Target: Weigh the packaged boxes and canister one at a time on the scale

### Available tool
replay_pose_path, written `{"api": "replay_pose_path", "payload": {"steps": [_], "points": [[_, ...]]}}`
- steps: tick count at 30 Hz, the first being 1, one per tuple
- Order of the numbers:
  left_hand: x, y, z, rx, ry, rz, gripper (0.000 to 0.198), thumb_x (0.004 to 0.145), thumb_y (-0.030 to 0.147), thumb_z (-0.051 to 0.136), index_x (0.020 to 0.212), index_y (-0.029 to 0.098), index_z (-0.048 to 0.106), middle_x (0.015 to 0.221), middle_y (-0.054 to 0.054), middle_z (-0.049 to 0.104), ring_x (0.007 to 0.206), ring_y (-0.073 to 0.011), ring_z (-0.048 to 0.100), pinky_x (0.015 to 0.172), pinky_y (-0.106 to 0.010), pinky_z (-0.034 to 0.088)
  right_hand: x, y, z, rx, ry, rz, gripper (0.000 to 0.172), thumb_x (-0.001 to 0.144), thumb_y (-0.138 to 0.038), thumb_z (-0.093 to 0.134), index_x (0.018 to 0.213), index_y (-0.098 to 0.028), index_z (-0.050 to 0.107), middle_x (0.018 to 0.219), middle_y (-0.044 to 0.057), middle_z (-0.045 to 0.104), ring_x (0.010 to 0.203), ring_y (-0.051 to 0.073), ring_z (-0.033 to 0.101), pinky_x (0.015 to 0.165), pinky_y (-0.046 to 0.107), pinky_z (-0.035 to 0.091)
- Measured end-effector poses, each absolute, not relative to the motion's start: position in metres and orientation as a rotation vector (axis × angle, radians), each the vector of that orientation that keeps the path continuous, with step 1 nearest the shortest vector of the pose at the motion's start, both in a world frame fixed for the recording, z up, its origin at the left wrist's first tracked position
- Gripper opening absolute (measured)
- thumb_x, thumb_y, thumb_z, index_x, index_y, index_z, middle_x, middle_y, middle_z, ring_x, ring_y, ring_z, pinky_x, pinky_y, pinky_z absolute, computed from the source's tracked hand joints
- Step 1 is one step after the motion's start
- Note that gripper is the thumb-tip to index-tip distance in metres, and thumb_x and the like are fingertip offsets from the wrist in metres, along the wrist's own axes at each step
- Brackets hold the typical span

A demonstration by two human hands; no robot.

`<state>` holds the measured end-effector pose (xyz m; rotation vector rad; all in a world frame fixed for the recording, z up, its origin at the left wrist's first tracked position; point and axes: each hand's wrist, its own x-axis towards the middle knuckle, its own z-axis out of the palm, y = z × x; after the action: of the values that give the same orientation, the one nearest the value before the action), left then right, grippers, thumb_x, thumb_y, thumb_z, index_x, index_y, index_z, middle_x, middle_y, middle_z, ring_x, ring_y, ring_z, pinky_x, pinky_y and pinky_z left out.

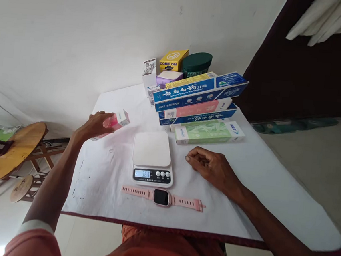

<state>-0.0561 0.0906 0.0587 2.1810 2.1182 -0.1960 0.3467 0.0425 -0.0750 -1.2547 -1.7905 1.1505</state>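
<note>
My left hand is wrapped over a pink and white toothpaste box at the left side of the table; the hand covers the box's middle. To the right of the scale, my right hand rests on the white cloth with its fingers curled in and nothing visible in them. Between the hands stands a white kitchen scale with a bare platform, its display lit and reading about 363. In front of the scale, a pink smartwatch lies stretched out flat.
Behind my right hand lies a green toothpaste box. Beyond it are stacked blue toothpaste boxes and a pink box. A yellow box, a purple box, a white box and a dark green tub stand near the wall.
</note>
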Motion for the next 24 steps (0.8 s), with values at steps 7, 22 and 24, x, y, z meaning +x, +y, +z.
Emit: {"api": "replay_pose_path", "payload": {"steps": [7,22,24], "points": [[0.057,0.04,0.062,2.551,1.638,-0.219,0.055,0.094,0.039,0.064,0.146,0.023,0.055,0.118,-0.012,0.065,0.115,-0.0316,0.059,0.1,-0.047,0.044,0.348,0.041,-0.078,-1.198,-1.762,1.172,0.032,0.089,-0.053,0.062,0.078,-0.023,0.063,0.064,-0.001,0.059,0.06,0.016,0.054,0.061,0.031,0.041],[0.074,0.035,0.032,2.56,1.627,-0.129,0.084,0.087,0.043,0.079,0.158,0.024,0.038,0.141,-0.015,0.057,0.13,-0.0343,0.053,0.109,-0.053,0.041,0.346,0.041,-0.076,-1.142,-1.746,1.144,0.031,0.085,-0.052,0.064,0.075,-0.022,0.062,0.066,-0.002,0.057,0.063,0.015,0.051,0.064,0.03,0.04],[0.071,0.031,0.028,2.543,1.652,-0.13,0.071,0.089,0.038,0.077,0.15,0.021,0.045,0.136,-0.014,0.06,0.129,-0.0332,0.055,0.11,-0.052,0.041,0.346,0.04,-0.075,-1.147,-1.75,1.138,0.032,0.085,-0.052,0.065,0.075,-0.022,0.062,0.065,-0.002,0.057,0.063,0.015,0.052,0.064,0.03,0.039]]}}
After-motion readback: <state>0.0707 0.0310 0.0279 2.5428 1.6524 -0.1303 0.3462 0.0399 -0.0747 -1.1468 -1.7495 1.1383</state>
